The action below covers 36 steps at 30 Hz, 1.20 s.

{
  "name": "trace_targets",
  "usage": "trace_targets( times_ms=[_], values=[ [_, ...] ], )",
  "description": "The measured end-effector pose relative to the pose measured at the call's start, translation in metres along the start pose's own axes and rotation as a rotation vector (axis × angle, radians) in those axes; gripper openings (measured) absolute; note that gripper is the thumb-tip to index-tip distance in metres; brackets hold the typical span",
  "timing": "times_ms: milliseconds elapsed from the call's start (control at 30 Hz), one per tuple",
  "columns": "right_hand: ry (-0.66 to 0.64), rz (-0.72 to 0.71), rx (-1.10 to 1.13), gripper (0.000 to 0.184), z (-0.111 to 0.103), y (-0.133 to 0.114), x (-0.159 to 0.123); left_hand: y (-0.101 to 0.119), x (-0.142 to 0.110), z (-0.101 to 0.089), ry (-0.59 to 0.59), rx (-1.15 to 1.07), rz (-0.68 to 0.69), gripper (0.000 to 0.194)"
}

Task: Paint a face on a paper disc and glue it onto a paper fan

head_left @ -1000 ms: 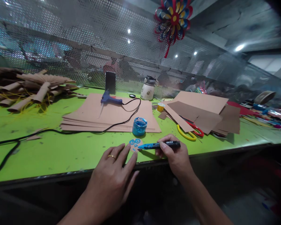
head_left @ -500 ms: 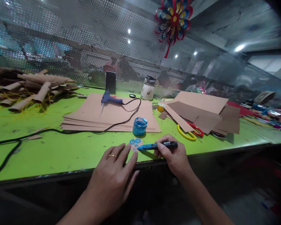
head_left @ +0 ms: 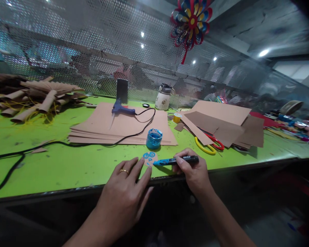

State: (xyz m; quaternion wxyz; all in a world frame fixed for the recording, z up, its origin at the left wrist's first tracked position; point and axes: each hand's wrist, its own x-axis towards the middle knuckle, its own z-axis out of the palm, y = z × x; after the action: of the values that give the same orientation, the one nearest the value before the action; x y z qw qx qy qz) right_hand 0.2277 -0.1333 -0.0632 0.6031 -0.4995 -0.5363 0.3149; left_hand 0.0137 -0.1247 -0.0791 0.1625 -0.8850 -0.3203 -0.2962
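A small round piece of brown paper (head_left: 150, 159) lies near the front edge of the green table, with blue rings, a small triangle and a stroke drawn on it. My left hand (head_left: 127, 187), a gold ring on one finger, rests flat with fingers spread, its fingertips at the paper's left and lower edge. Between the fingers and thumb of my right hand (head_left: 193, 169) is a black marker (head_left: 176, 160) with a blue-smeared front. Its tip touches or nearly touches the paper's right side. Just behind the paper stands an open jar of blue paint (head_left: 153, 139).
A blue glue gun (head_left: 123, 109) lies on stacked brown paper sheets (head_left: 98, 128), its black cord (head_left: 64, 143) running left. Yellow-and-red-handled scissors (head_left: 206, 146) sit partly under cut paper on the right. Behind are a thread spool (head_left: 177, 118), a bottle (head_left: 162, 97) and a phone (head_left: 122, 90).
My right hand and the marker have shifted slightly to the right, the tip moving along the paper's right side. My left hand stays where it was.
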Motion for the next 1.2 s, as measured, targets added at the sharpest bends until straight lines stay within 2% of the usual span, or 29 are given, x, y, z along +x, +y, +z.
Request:
trace_targets(
  times_ms=[167, 533, 867, 1100, 1200],
  values=[
    [-0.004, 0.001, 0.029, 0.015, 0.0014, -0.0014, 0.0002, -0.0002, -0.0009, 0.0008, 0.008, 0.006, 0.005, 0.036],
    [-0.066, -0.047, -0.058, 0.012, -0.0001, -0.0009, 0.0004, -0.0008, -0.0019, 0.0018, 0.002, 0.011, 0.011, 0.038],
    [0.040, -0.046, 0.013, 0.013, 0.0016, -0.0002, -0.0005, -0.0012, -0.0022, 0.0025, 0.008, 0.015, 0.010, 0.037],
    [-0.025, -0.021, 0.022, 0.012, 0.0018, 0.0003, -0.0012, -0.0017, -0.0026, 0.0018, -0.019, 0.019, 0.019, 0.040],
    [-0.039, -0.023, 0.006, 0.012, 0.0017, -0.0003, -0.0011, -0.0017, -0.0022, 0.0008, 0.011, 0.018, 0.027, 0.041]
  ],
)
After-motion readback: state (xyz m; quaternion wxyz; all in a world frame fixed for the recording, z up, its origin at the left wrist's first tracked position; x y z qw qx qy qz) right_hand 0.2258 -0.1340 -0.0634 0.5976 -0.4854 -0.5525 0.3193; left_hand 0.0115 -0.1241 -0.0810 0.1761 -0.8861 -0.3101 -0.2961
